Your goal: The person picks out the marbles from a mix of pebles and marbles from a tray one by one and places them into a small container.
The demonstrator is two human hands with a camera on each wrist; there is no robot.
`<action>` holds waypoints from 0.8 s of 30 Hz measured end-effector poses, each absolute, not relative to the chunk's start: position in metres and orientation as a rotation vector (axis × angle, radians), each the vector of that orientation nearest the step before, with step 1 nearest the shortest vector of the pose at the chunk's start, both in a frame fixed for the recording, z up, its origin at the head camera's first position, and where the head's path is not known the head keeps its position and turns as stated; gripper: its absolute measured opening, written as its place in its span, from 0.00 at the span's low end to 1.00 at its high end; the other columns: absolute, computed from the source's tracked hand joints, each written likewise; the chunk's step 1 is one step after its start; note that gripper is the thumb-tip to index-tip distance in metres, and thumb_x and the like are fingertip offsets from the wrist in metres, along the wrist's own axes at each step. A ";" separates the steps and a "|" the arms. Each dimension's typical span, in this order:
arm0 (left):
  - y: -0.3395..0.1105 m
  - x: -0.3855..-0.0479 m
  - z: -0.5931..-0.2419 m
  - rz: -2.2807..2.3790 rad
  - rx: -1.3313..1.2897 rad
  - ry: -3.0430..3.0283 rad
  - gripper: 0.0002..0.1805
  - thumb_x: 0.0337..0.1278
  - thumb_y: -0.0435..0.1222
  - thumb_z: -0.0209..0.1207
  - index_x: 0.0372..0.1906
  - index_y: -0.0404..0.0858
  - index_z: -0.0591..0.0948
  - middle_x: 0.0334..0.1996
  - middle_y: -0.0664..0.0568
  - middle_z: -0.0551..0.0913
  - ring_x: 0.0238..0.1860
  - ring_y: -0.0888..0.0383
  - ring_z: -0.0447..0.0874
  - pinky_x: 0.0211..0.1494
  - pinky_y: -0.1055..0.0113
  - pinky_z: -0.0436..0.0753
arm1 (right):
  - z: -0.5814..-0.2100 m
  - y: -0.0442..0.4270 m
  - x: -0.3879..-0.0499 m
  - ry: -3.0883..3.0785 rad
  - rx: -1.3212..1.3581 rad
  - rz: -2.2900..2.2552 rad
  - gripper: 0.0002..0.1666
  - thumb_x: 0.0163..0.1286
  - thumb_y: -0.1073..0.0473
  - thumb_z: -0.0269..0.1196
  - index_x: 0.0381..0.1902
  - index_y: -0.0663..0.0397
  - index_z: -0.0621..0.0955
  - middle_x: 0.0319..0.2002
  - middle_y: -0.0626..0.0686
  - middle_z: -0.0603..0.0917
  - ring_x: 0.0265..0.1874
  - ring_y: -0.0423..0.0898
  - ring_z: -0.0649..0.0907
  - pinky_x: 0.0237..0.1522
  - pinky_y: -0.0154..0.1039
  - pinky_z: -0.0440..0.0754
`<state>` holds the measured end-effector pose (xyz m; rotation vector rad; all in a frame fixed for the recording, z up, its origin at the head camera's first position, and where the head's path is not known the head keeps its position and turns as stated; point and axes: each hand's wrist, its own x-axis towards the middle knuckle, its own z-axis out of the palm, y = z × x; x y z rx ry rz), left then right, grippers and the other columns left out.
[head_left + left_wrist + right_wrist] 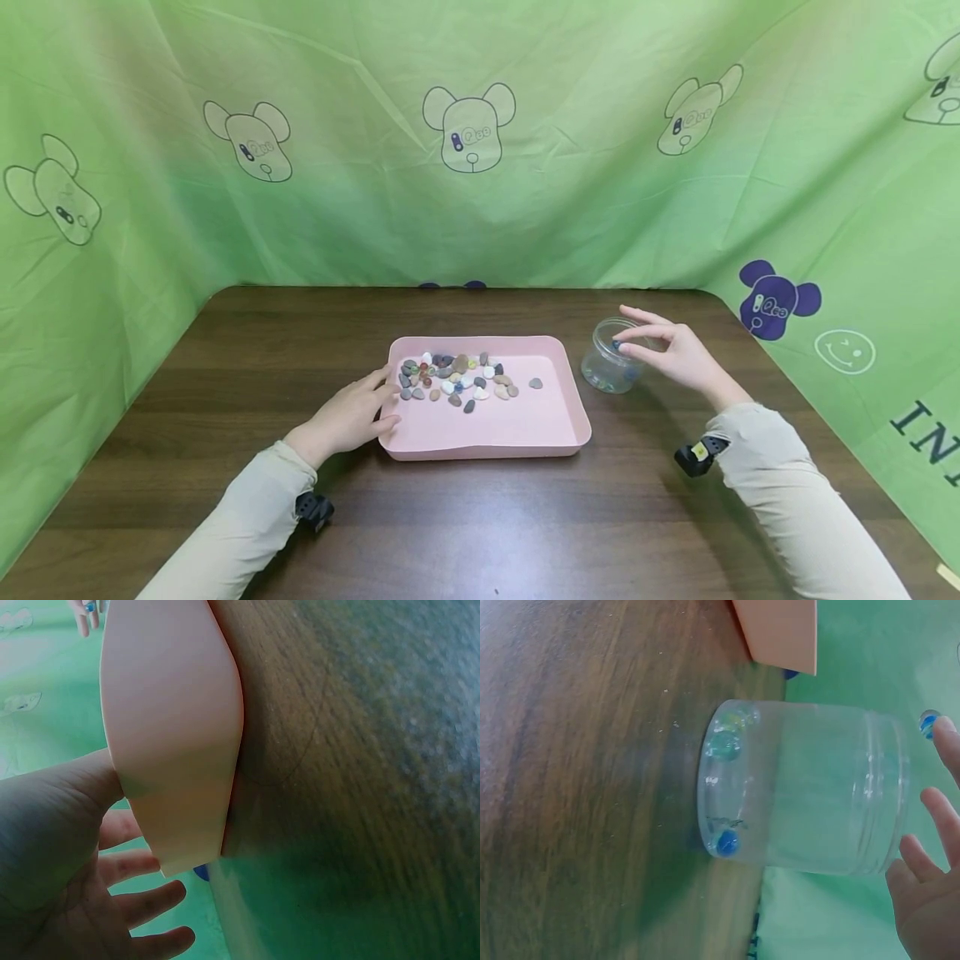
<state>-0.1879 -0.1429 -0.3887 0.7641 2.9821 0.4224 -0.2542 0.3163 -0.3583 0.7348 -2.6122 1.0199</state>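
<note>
A clear round jar [609,367] stands on the table right of a pink tray [551,417]. Above the jar's mouth, my right hand [673,354] pinches a blue and clear marble [928,724] between thumb and fingertip. Several marbles, one of them a blue marble [727,842], lie on the jar's bottom. My left hand [348,417] touches the tray's left rim, its fingers spread and loosely extended. Inside the tray, pebbles [461,364] in grey, white and tan are mixed with marbles, among them a red-brown marble [427,382]. One grey pebble [536,383] lies apart to the right.
The dark wooden table [480,525] holds the tray and jar. A green printed cloth [337,208] hangs behind the table and along both sides. Each sleeve carries a black wrist camera, such as the right camera [696,457].
</note>
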 end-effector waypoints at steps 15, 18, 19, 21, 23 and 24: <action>-0.144 -0.188 -0.391 0.421 0.779 2.997 0.25 0.58 0.41 0.58 0.55 0.28 0.75 0.66 0.30 0.63 0.64 0.38 0.67 0.64 0.45 0.69 | -0.369 0.322 -0.257 -2.656 0.628 0.989 0.12 0.60 0.60 0.65 0.40 0.59 0.84 0.64 0.63 0.71 0.65 0.66 0.66 0.64 0.21 0.56; -0.144 -0.188 -0.391 0.423 0.778 2.998 0.25 0.58 0.41 0.58 0.55 0.29 0.75 0.66 0.30 0.63 0.64 0.38 0.67 0.64 0.45 0.69 | -0.369 0.323 -0.258 -2.680 0.612 0.997 0.12 0.61 0.59 0.64 0.41 0.60 0.84 0.64 0.64 0.70 0.66 0.66 0.64 0.69 0.30 0.57; -0.144 -0.188 -0.391 0.423 0.777 2.998 0.24 0.58 0.41 0.58 0.55 0.29 0.75 0.66 0.30 0.63 0.64 0.38 0.67 0.64 0.45 0.69 | -0.369 0.322 -0.258 -2.689 0.609 1.004 0.12 0.61 0.59 0.64 0.41 0.61 0.84 0.64 0.64 0.70 0.66 0.67 0.64 0.70 0.35 0.57; -0.144 -0.188 -0.391 0.424 0.775 2.997 0.24 0.58 0.41 0.58 0.55 0.29 0.75 0.66 0.30 0.63 0.64 0.38 0.67 0.64 0.45 0.69 | -0.368 0.321 -0.258 -2.711 0.599 1.019 0.12 0.62 0.59 0.64 0.40 0.61 0.84 0.64 0.65 0.69 0.67 0.67 0.63 0.71 0.46 0.57; -0.144 -0.188 -0.391 0.425 0.772 2.995 0.24 0.58 0.41 0.58 0.55 0.29 0.75 0.66 0.30 0.63 0.65 0.38 0.67 0.64 0.45 0.69 | -0.367 0.320 -0.257 -2.731 0.588 1.025 0.12 0.62 0.59 0.63 0.40 0.62 0.85 0.64 0.65 0.69 0.67 0.67 0.62 0.70 0.55 0.56; -0.144 -0.188 -0.390 0.426 0.772 2.994 0.24 0.58 0.41 0.58 0.55 0.29 0.75 0.66 0.30 0.63 0.65 0.38 0.67 0.64 0.45 0.69 | -0.366 0.320 -0.257 -2.738 0.583 1.026 0.12 0.62 0.59 0.63 0.40 0.63 0.85 0.64 0.66 0.69 0.67 0.68 0.62 0.69 0.57 0.56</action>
